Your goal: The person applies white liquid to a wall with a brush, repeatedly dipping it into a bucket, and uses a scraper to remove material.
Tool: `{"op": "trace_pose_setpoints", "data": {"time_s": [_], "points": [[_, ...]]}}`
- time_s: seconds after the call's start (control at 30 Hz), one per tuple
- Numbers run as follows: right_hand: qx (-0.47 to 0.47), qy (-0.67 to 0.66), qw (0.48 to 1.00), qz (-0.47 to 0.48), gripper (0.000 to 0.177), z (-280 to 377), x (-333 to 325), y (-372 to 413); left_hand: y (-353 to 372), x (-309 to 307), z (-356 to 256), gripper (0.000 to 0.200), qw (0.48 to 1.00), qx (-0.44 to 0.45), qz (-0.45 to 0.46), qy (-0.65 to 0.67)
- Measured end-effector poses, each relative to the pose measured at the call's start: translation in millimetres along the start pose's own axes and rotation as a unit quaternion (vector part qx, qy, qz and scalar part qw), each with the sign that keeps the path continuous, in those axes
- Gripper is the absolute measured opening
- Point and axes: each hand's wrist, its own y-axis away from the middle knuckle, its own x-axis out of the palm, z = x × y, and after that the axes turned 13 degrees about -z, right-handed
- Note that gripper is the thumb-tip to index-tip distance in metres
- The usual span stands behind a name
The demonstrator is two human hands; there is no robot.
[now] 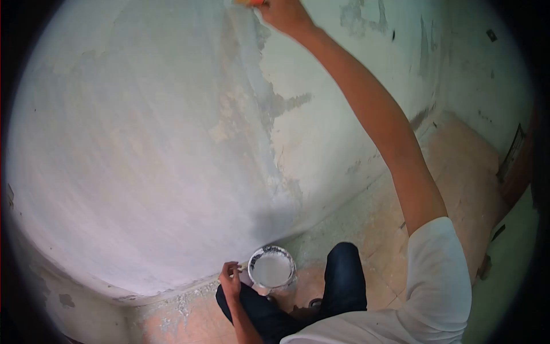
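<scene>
My right hand [286, 16] is raised against the wall [154, 143] at the top edge of the view. Its fingers are closed round an orange-and-yellow tool [250, 2], perhaps a brush; most of it is cut off by the frame. Down by my knee, my left hand [230, 279] has its fingers curled in, beside the left rim of a round bucket [293, 268]. What it holds, if anything, is too small to make out. Pale grey-white paint [271, 270] lies inside the bucket, and dark and white smears mark its rim.
Bare grey patches [272, 106] and peeling coating run down the wall. White spatter [180, 307] lies on the reddish floor tiles [375, 278] along the wall's foot. My knees [345, 269] are bent either side of the bucket. A reddish-brown object [515, 178] stands at the right.
</scene>
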Motion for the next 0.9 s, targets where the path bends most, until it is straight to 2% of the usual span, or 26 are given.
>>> {"op": "trace_pose_setpoints", "data": {"time_s": [0.03,0.07,0.1,0.13,0.17,0.2,0.23,0.3,0.33,0.4,0.47,0.53,0.6,0.63,0.67,0.73,0.83,0.87,0.9], "points": [[-0.013,0.029,0.999,0.021,0.024,-2.6,8.1,37.3,0.8,3.4,-2.8,0.013,1.0,0.009,0.004,-0.029],[-0.033,0.053,0.995,0.084,0.024,-4.7,15.1,89.5,2.1,7.4,-2.0,0.013,0.998,0.019,0.007,-0.058],[-0.106,0.051,0.989,0.094,0.024,-19.8,26.4,158.6,2.8,11.0,-2.2,0.014,0.996,0.03,0.01,-0.085],[-0.079,0.074,0.984,0.14,0.028,9.7,9.9,210.2,5.2,12.0,-9.9,0.014,0.992,0.025,0.01,-0.126],[-0.128,0.08,0.979,0.138,0.032,23.2,-0.1,265.6,6.9,5.9,-10.1,0.014,0.992,0.026,0.012,-0.125],[-0.072,0.018,0.989,0.128,0.028,27.7,2.2,335.1,7.1,7.3,-5.9,0.014,0.993,0.03,0.019,-0.113],[-0.066,0.022,0.987,0.144,0.021,46.1,-7.1,376.2,9.1,13.2,-1.5,0.014,0.995,0.032,0.024,-0.096],[0.069,-0.019,0.926,0.371,0.018,77.9,-42.7,389.3,10.2,12.2,-1.1,0.015,1.0,0.003,0.022,-0.017],[0.066,-0.02,0.926,0.371,0.018,71.9,-42.8,382.3,10.1,11.6,-4.3,0.016,1.0,-0.014,0.014,-0.004],[0.119,-0.099,0.932,0.328,0.016,51.5,-30.2,361.8,2.6,6.2,-8.3,0.016,1.0,-0.025,0.003,0.001],[0.162,-0.093,0.94,0.286,0.014,31.8,-18.6,289.4,1.3,5.7,-6.1,0.018,0.998,-0.036,-0.017,0.04],[0.155,-0.072,0.958,0.232,0.01,27.5,-20.4,211.2,4.9,3.8,-6.7,0.019,0.999,-0.026,-0.023,0.031],[0.063,-0.066,0.984,0.15,0.007,27.0,-23.8,160.2,6.6,7.1,-9.5,0.02,0.999,-0.017,-0.031,0.028],[0.062,-0.066,0.985,0.149,0.007,32.0,-29.3,144.7,7.9,8.2,-12.2,0.021,0.999,-0.018,-0.028,0.019],[0.015,-0.033,0.995,0.09,0.008,36.6,-32.4,131.3,7.9,9.6,-14.8,0.022,0.999,-0.019,-0.026,0.009],[-0.067,0.037,0.997,-0.005,0.018,36.3,-31.5,131.0,6.6,15.5,-21.5,0.022,1.0,-0.008,-0.012,-0.003],[-0.046,0.08,0.994,0.05,0.02,10.9,-10.4,228.0,1.7,19.5,-18.9,0.024,0.999,-0.003,0.023,-0.032],[-0.15,0.104,0.98,0.083,0.031,0.7,-12.7,269.2,-0.6,20.5,-18.3,0.023,0.997,0.008,0.05,-0.063],[-0.149,0.103,0.98,0.087,0.031,1.2,-11.8,272.4,-1.3,23.2,-17.3,0.023,0.993,0.02,0.075,-0.091]]}}
